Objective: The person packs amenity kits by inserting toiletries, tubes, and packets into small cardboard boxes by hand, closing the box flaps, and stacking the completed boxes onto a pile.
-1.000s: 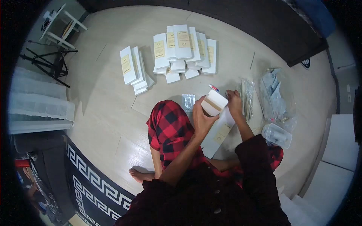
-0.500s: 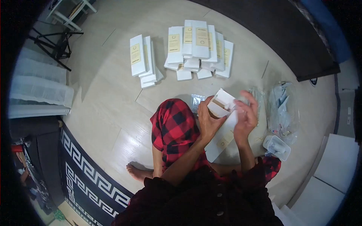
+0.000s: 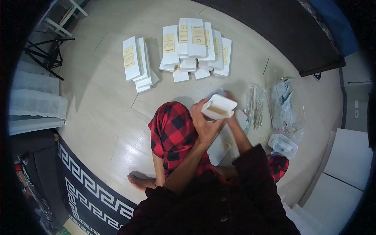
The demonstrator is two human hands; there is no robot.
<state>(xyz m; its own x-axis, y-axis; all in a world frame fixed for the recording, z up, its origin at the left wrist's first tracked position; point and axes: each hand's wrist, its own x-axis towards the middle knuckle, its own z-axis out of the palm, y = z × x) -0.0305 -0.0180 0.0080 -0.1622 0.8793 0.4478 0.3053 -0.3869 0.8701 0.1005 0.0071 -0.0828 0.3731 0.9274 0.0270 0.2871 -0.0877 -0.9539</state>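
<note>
Floor: pale, glossy tiles (image 3: 100, 117); a black rug with a white key pattern (image 3: 94, 184) lies near left, dark furniture (image 3: 270, 35) far right.
Stacks: white cardboard boxes with yellow labels (image 3: 196, 47) lie far centre, a smaller stack (image 3: 131, 60) to their left.
Right side: a clear plastic bag (image 3: 288, 105) sits beyond a white plastic tub (image 3: 293, 153).
Open box: white cardboard, mouth up (image 3: 219, 106), held above the floor between the hands.
Left hand (image 3: 204, 126): fingers curled partly closed around its side.
Right hand (image 3: 230, 98): blurred behind the box; finger opening and any hold cannot be told.
Handling: thin walls probably dent easily; light, even support and flaps held clear would keep the mouth square.
</note>
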